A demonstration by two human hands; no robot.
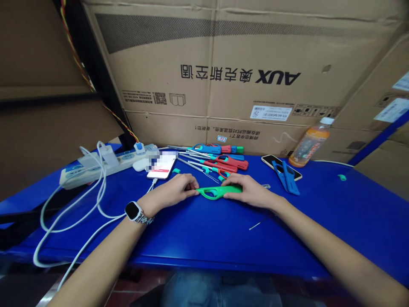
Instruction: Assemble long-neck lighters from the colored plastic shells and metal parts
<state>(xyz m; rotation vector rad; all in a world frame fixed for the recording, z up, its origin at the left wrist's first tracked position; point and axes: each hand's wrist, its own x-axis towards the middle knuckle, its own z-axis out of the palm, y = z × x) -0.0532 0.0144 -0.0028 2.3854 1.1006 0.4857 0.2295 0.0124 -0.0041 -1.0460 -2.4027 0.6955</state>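
Observation:
Both of my hands are on a green long-neck lighter (217, 192) held low over the blue tabletop. My left hand (185, 187) pinches its narrow front end; whether a metal tube sits inside those fingers is hidden. Around the handle end, my right hand (244, 190) has its thumb and fingers closed. A trigger loop with a teal trigger shows between the hands. Just beyond lie several red and blue long-neck lighters (231, 162) with metal tubes pointing left. A thin screwdriver-like rod (255, 226) rests on the table, nearer me on the right.
At the left are a white power strip (124, 160), looping white cables (102, 187) and a lit phone (162, 165). On the right, blue casing halves (287, 177) lie over another phone (273, 161), beside an orange drink bottle (309, 143). A large cardboard panel (159, 64) stands behind.

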